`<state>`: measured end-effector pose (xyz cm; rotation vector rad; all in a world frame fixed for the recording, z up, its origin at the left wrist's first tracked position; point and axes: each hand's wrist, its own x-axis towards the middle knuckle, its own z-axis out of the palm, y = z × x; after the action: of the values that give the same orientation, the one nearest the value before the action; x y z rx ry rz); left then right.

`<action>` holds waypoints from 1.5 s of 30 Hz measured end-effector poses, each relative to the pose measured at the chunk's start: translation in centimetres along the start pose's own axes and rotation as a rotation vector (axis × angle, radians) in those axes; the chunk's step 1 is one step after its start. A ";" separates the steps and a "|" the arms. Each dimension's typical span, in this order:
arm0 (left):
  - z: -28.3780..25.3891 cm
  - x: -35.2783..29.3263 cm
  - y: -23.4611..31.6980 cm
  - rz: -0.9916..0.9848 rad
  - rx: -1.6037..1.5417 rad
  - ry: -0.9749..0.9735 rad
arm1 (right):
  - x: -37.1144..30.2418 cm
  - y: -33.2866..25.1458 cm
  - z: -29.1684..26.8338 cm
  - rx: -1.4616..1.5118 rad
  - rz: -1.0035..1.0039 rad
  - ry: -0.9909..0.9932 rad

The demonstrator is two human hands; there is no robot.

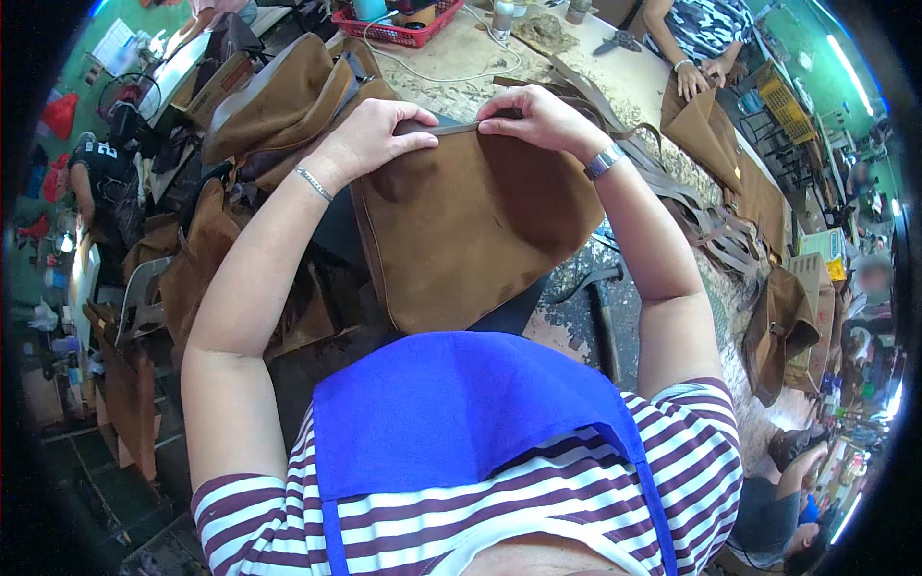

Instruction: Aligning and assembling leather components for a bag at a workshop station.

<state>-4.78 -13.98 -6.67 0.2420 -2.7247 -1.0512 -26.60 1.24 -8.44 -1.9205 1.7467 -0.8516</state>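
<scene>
A brown leather bag panel (471, 235) lies in front of me, with a darker seam running down its left side. A narrow grey-brown strip (457, 129) runs along its far edge. My left hand (384, 136) pinches that edge near its left end, thumb on top. Closed on the same edge a little to the right is my right hand (534, 117), thumb and forefinger together. A short stretch of the strip shows between the hands. Beneath the panel is a dark surface, mostly hidden.
A hammer (602, 322) lies to the right of the panel. Long leather straps (677, 192) spread across the worktable's right side. Brown bags (279, 101) are piled at left. Behind stands a red basket (413, 35); a co-worker's hands (699, 79) rest on leather at far right.
</scene>
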 end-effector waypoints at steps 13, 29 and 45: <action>1.2 -1.9 1.0 -0.041 0.091 0.038 | -0.6 -2.7 2.6 -0.022 -0.037 0.027; -0.1 -3.4 0.5 0.069 0.332 0.019 | -2.8 -4.0 3.0 0.172 0.006 0.089; -0.4 -3.9 2.6 0.037 0.307 -0.025 | -3.9 -4.1 4.1 0.134 0.023 0.158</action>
<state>-1.13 -11.40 -5.16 0.2260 -2.8928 -0.6256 -20.93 5.24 -9.36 -1.7861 1.7480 -1.1092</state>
